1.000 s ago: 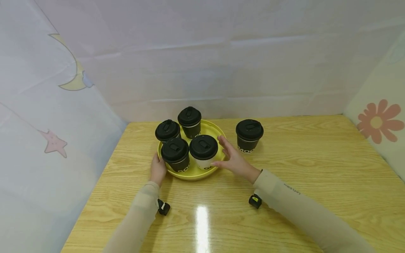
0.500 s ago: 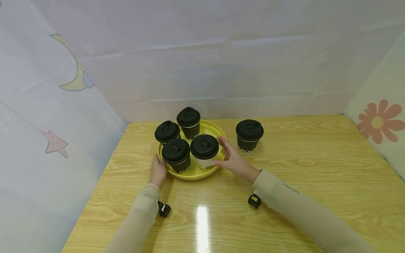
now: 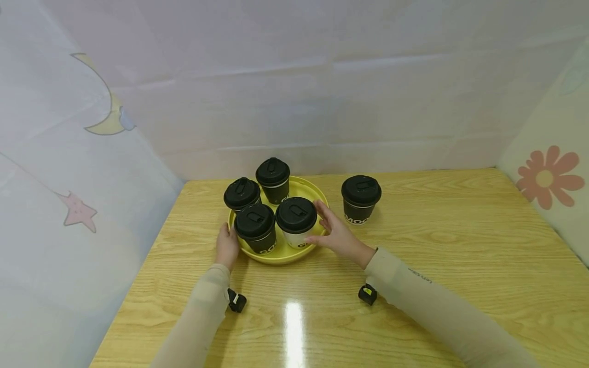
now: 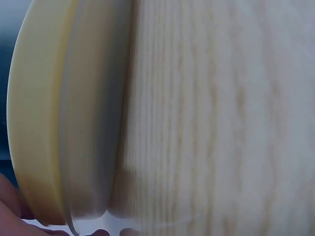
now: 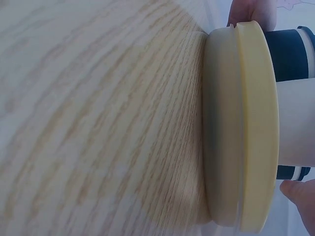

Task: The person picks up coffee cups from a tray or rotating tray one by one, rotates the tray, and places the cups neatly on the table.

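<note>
A round yellow tray sits on the table with several black-lidded paper cups on it. My left hand grips its left rim, with the thumb above and fingertips showing low by the wall in the left wrist view. At the tray's front right stands a white cup. My right hand is beside that cup, thumb and fingers spread around its right side; whether they touch it I cannot tell. Black cups stand at front left, back left and back.
Another lidded black cup stands on the wooden table, right of the tray and behind my right hand. A fabric backdrop rises close behind the table's far edge. Each wrist bears a small black camera.
Both hands and the tray hold nearly the same positions. The cups on the tray show only very slight shifts, and the whole view drifts a little.
</note>
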Available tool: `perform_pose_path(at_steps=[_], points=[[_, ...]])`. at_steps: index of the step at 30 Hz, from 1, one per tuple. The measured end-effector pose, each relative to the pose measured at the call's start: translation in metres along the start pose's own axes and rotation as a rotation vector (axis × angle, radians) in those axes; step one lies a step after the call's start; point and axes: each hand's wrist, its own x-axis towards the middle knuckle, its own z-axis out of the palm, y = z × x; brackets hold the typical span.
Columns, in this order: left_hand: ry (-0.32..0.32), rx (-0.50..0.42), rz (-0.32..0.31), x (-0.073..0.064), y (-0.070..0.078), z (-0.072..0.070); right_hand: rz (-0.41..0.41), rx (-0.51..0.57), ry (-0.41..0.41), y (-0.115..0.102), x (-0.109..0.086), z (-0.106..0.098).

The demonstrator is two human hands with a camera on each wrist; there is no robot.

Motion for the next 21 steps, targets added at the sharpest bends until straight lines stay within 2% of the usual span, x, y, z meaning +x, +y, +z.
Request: perform_pose_path(at_steps=[11, 15, 19, 21], points=[[-0.005, -0.029, 0.037, -0.0088, -0.0017, 0.0065, 0.036, 0.037, 0.008, 0.0008, 0.0026, 0.0027], [-0.029, -0.06, -0.006, -0.0102, -0.0023, 0.0057, 0.035, 0.072, 0.016, 0.002, 0.0044, 0.0042], [-0.032, -0.037, -0.053, -0.0097, -0.0003, 0.0039, 0.013, 0.091, 0.031, 0.0048, 0.0069, 0.0056], [-0.024, -0.027, -0.055, -0.0086, 0.0004, 0.0036, -0.003, 0.089, 0.041, 0.0057, 0.0081, 0.0066]])
